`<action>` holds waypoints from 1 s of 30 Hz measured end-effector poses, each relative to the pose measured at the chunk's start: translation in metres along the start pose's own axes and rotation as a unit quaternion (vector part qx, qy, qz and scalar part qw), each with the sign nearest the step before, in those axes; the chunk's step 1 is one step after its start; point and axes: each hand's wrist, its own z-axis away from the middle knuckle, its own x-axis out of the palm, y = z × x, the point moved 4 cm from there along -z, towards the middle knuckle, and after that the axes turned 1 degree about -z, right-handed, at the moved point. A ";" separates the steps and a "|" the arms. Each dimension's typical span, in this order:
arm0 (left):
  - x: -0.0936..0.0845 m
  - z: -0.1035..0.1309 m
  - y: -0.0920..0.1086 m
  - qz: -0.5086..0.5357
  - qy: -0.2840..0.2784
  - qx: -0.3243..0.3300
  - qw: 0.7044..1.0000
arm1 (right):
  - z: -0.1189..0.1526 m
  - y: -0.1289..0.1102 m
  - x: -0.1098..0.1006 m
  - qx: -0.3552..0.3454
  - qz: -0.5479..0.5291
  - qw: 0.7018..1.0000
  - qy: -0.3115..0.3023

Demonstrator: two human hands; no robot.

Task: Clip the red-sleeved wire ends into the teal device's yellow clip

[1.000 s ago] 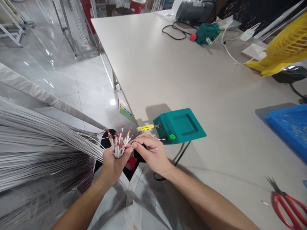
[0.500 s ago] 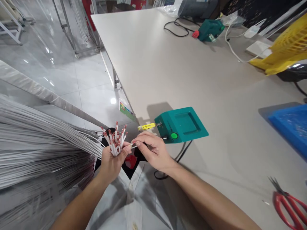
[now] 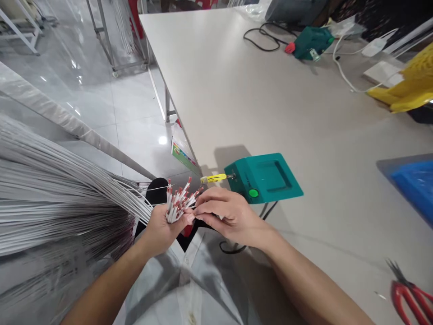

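Observation:
A bundle of white wires with reddish tips (image 3: 177,205) stands upright in my left hand (image 3: 162,230), whose fingers wrap round it. Pinched against the left thumb, the fingers of my right hand (image 3: 233,219) are closed; what they hold is too small and hidden to name. Just beyond the right hand lies a green device (image 3: 267,178) with a bright green button, on the table's edge. A yellow-handled tool tip (image 3: 214,178) sticks out from its left side.
Long white wires (image 3: 67,180) hang over a rail at the left. On the pale table (image 3: 209,81) are red-handled scissors (image 3: 409,293) at lower right, a blue tray (image 3: 416,185), a yellow object (image 3: 406,90) and a second green device (image 3: 313,43) with cables.
The wire bundle has tilted rightward and my hands have come closer together. The thin wire piece seen between them before is now mostly hidden. The view has shifted slightly.

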 end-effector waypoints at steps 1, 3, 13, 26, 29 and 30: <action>-0.001 0.000 -0.001 0.006 -0.011 0.004 1.000 | -0.001 -0.001 -0.001 0.002 0.000 1.000 -0.015; -0.002 -0.001 -0.003 0.027 -0.030 0.000 0.999 | -0.003 -0.002 -0.001 0.006 -0.011 1.000 -0.029; -0.001 0.006 -0.006 0.047 -0.039 -0.017 0.998 | 0.002 0.003 0.009 0.054 -0.172 0.984 0.004; -0.001 0.035 -0.011 0.114 -0.030 -0.026 0.993 | -0.020 0.014 0.019 0.231 -0.296 0.927 -0.014; 0.006 0.046 -0.012 0.144 -0.061 -0.020 0.987 | -0.050 0.026 0.048 0.277 -0.195 0.938 -0.072; 0.008 0.050 -0.013 0.155 -0.070 -0.018 0.985 | -0.060 0.031 0.063 0.274 -0.132 0.946 -0.110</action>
